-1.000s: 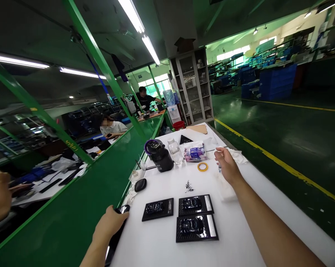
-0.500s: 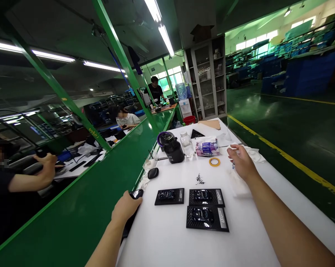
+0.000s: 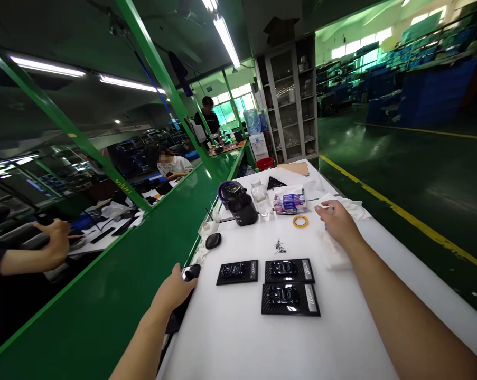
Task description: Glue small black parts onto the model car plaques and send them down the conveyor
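At the table's left edge, my left hand [image 3: 177, 289] is closed around a black glossy object [image 3: 193, 272], whose dark lower part shows below the hand. Most of it is hidden, so its kind is unclear. My right hand [image 3: 340, 222] hovers over the right side with fingers curled together; a small clear piece seems to show at the fingertips, too small to name. Between the hands lie three black display plates with dark model cars: a left one [image 3: 237, 272], a back right one [image 3: 289, 270] and a front right one [image 3: 290, 300].
Small black slivers [image 3: 280, 246] lie behind the plates. Farther back are a yellow tape roll [image 3: 300, 221], a black jug [image 3: 242, 207], a clear bottle [image 3: 261, 199] and a purple packet [image 3: 289, 202]. A black mouse-shaped object [image 3: 213, 241] sits by the green partition [image 3: 143, 258]. Other people work beyond it.
The whole view has shifted slightly, so things appear a little farther left and higher. My left hand stays on the black object. My right hand's fingers have drawn closer together.
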Demonstrator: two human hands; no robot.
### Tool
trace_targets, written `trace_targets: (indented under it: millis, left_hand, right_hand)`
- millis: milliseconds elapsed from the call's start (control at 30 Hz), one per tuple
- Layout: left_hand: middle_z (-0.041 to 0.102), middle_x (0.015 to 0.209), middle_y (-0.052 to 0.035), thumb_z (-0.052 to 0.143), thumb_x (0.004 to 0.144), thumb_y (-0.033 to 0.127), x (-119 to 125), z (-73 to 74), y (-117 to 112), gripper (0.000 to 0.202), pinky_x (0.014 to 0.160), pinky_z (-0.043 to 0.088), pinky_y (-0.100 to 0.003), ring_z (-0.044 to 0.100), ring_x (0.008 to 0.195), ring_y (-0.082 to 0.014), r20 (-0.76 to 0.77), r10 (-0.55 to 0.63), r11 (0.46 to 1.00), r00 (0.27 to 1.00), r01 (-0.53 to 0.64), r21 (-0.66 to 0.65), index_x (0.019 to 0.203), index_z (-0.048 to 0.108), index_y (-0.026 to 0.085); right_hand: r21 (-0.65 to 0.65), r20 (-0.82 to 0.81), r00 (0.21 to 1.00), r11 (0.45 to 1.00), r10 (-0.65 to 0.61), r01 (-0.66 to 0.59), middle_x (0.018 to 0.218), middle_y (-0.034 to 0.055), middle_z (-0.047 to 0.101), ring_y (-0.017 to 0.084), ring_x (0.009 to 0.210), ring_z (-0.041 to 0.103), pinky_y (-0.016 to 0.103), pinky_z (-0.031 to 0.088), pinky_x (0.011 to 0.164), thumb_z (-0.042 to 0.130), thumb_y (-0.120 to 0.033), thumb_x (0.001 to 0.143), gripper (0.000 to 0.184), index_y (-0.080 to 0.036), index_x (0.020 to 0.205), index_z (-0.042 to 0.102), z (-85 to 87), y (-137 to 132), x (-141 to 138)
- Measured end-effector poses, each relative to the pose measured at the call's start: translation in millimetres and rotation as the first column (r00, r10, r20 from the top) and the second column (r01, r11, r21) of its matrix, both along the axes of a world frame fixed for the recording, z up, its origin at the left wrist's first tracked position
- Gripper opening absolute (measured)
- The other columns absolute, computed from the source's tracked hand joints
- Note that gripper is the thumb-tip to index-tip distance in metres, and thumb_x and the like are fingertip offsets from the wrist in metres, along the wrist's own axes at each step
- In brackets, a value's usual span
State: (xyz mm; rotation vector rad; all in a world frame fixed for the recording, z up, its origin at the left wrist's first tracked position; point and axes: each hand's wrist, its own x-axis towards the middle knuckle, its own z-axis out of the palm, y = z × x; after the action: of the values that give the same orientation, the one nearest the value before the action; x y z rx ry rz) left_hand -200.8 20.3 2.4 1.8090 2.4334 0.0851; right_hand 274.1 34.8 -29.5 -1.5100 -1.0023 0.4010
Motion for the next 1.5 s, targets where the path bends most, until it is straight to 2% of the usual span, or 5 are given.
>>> trace_targets:
  millis: [333,767,967,1133,1500]
  left_hand:
    - [0.066,0.124,-0.0088,0.045,0.092,0.039,151,33.5,-4,0.038,0.100,0.047,-0.039,0.059,0.116,-0.0270,0.125,-0.734,0.679,0.667,0.720,0.141,0.118,0.066,0.021]
    - [0.068,0.078,-0.0033,0.059,0.081,0.024,223,11.8,54,0.013,0.068,0.042,-0.030,0.060,0.075,-0.0204,0.219,-0.813,0.544,0.539,0.838,-0.041,0.072,0.067,0.020]
    - [0.061,0.082,-0.0013,0.048,0.095,0.036,204,30.2,9,0.019,0.071,0.043,-0.029,0.055,0.075,-0.0171,0.428,-0.683,0.730,0.592,0.569,0.379,0.098,0.058,0.020]
    - [0.066,0.087,-0.0008,0.063,0.088,0.035,204,9.1,-10,0.021,0.076,0.047,-0.026,0.060,0.080,-0.0134,0.801,-0.521,0.852,0.296,0.127,0.508,0.100,0.062,0.019]
    - [0.076,0.096,-0.0038,0.073,0.078,0.019,203,8.9,-24,0.006,0.085,0.053,-0.030,0.069,0.093,-0.0183,0.909,-0.408,0.890,-0.080,0.188,0.416,0.082,0.078,0.020]
  right_hand:
    - [0.363,0.227,0.932,0.912,-0.283,0.189,0.112,0.0135,0.056,0.029,0.108,0.053,0.043,0.044,0.094,0.056,-0.043,0.087,0.029,-0.021,0.106,0.054,37.2,-35,-20]
    - [0.381,0.381,0.925,0.908,0.017,-0.174,0.074,0.0013,0.058,0.017,0.069,0.053,0.031,0.043,0.068,0.053,-0.019,0.088,0.010,-0.020,0.078,0.056,38.1,-28,-47]
    - [0.279,0.330,0.882,0.858,0.336,-0.431,0.074,-0.0015,0.059,0.014,0.068,0.055,0.026,0.044,0.064,0.056,-0.016,0.088,0.008,-0.019,0.081,0.060,40.6,-52,-96]
    - [0.070,-0.165,0.747,0.763,0.644,-0.643,0.082,-0.0003,0.062,0.015,0.073,0.055,0.026,0.046,0.067,0.058,-0.029,0.093,0.012,-0.019,0.096,0.064,35.4,-67,-122]
    - [0.055,-0.668,0.484,0.686,0.565,-0.726,0.073,-0.0016,0.052,0.014,0.071,0.046,0.024,0.043,0.067,0.077,-0.046,0.083,0.028,-0.021,0.080,0.065,26.1,-68,-118]
